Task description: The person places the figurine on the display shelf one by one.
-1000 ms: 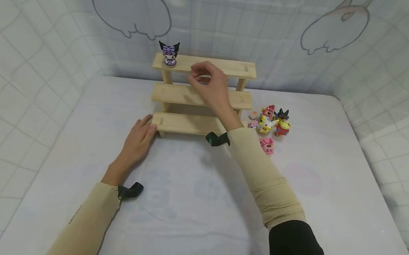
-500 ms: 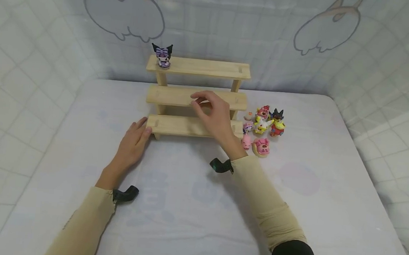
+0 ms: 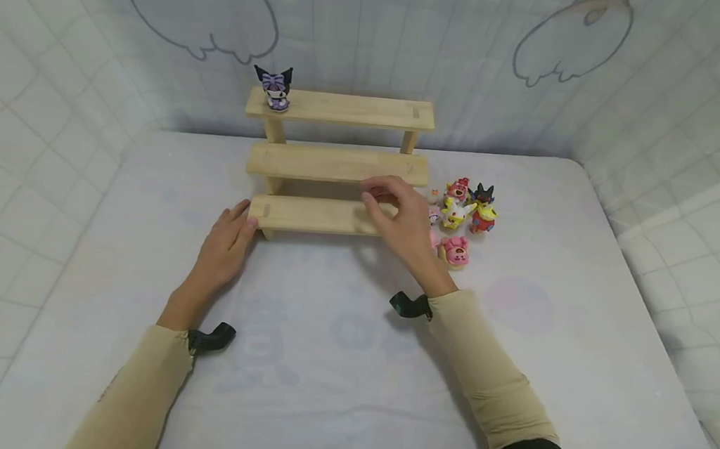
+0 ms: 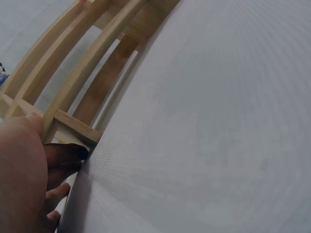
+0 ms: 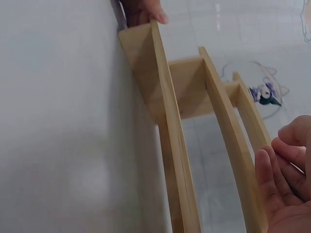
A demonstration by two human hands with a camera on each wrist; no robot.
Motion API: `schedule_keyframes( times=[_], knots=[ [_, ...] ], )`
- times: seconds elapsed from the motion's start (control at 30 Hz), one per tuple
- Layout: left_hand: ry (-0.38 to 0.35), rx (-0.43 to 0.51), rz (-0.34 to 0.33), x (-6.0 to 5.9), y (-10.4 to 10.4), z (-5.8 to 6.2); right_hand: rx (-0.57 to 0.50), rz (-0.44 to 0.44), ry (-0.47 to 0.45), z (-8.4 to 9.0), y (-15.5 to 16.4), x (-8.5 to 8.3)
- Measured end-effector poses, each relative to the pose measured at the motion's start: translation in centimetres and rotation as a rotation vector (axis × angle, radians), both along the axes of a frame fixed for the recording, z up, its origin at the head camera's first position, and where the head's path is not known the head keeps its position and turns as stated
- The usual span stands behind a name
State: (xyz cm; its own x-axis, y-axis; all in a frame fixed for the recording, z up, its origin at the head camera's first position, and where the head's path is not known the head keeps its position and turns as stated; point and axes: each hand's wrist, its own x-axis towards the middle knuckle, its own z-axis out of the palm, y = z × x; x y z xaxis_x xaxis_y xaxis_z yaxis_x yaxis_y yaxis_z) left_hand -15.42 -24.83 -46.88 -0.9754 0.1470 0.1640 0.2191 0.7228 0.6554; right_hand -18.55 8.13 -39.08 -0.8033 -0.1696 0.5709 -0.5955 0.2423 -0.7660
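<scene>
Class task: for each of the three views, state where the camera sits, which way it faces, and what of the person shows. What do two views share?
Head: above, facing down at the three-tier wooden step shelf; both hands and sleeves show.
Left wrist: low on the table, along the shelf's end; left hand touches it.
Right wrist: low beside the shelf, facing the purple-and-black figurine; right hand shows.
Shared: shelf in all; figurine in head and right wrist.

Figure (image 3: 272, 89) on shelf (image 3: 339, 164) top-left — toy cluster (image 3: 462, 215) right of shelf.
</scene>
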Motion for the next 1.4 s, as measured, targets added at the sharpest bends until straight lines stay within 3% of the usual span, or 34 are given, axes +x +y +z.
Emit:
schedule_keyframes(
  times=[0.17,0.47,0.7,0.9,1.17,1.4],
  knots=[
    [-0.023,0.007,0.012,0.2,-0.4,-0.1,-0.008,-0.05,-0.017,1.2,2.3,1.4],
    [-0.002,0.017,0.004,0.5,-0.8,0.2,-0.014,-0.216,-0.025,0.6,8.8,2.8],
    [0.02,0.015,-0.006,0.8,-1.0,0.4,0.036,-0.418,-0.026,-1.9,14.1,2.1],
    [0.01,0.019,-0.002,0.8,-1.3,0.3,0.124,-0.547,-0.084,-3.4,16.6,1.0],
    [0.012,0.013,0.005,0.8,-1.7,0.7,0.164,-0.483,-0.317,-4.5,17.1,0.1],
    [-0.014,0.009,0.023,1.1,-1.3,0.7,0.185,-0.432,-0.379,-5.4,17.2,0.2]
  ],
)
